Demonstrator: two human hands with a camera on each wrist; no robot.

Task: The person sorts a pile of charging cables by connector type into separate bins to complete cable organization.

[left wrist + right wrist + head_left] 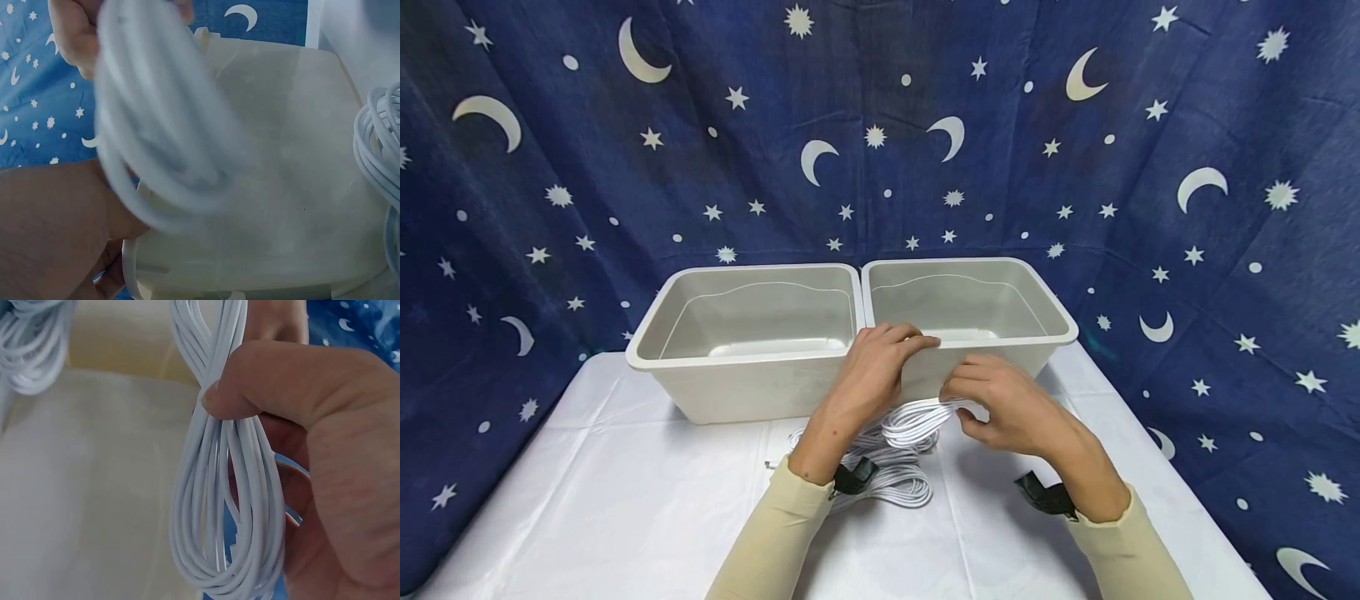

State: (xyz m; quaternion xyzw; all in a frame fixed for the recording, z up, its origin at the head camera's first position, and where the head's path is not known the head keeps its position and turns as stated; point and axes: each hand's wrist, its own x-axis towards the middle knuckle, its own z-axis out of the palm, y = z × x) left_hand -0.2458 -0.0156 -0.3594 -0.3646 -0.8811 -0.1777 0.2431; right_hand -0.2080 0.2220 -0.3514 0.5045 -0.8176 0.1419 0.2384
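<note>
My right hand (1003,404) pinches a coiled white cable (228,506) at its narrow middle, between thumb and fingers. The cable's looped end (913,423) hangs in front of the right-hand grey bin (1015,342), above the table. Thumb on the outer side and fingers over the rim, my left hand (871,367) grips that bin's front edge near its left corner. Beneath my left wrist lies a pile of white coiled cables (891,485), partly hidden by the forearm. In the left wrist view the held coil is blurred.
A second grey bin (737,361) stands to the left, side by side with the first. Both stand on a white-covered table (587,500). Behind and around hangs a dark blue cloth (880,217) with moons and stars.
</note>
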